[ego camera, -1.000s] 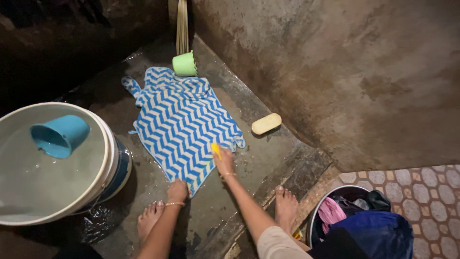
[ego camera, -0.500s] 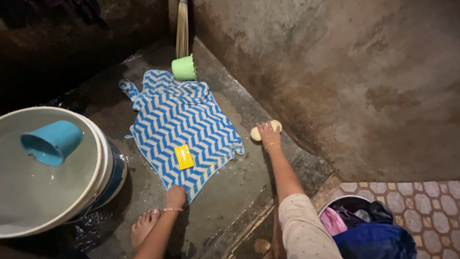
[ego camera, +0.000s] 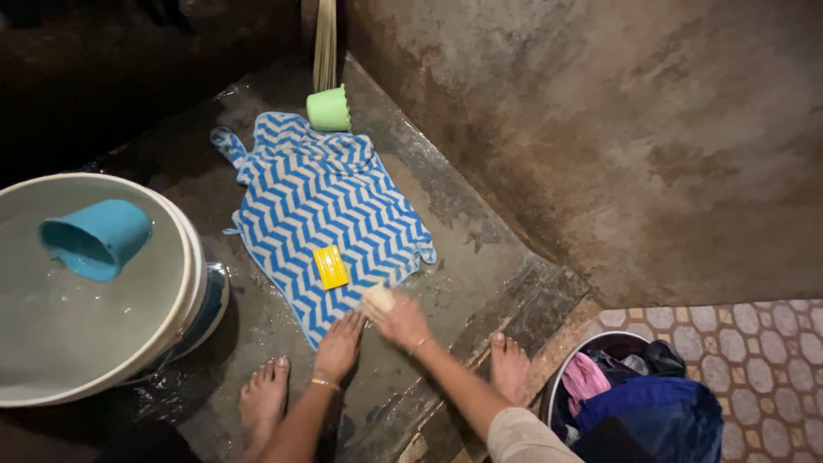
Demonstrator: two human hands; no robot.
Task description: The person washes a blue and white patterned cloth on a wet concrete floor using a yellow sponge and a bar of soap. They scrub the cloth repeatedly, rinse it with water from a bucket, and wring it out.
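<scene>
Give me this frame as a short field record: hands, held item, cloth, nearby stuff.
left hand: flat on the near edge of the cloth, holds nothing
right hand: grips a pale soap bar at the cloth's near edge
cloth: blue and white zigzag, spread flat on the wet concrete floor
yellow block: lies on the cloth, apart from both hands
green cup: at the cloth's far end
white basin: holds water, blue scoop in it
laundry basket: lower right, clothes inside

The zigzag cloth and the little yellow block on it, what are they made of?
The blue and white zigzag cloth looks like soft woven or knitted fabric: it lies flat and limp on the wet floor, with wavy edges. The yellow block looks hard, smooth and flat-edged, maybe plastic or soap; the picture cannot settle which.
</scene>
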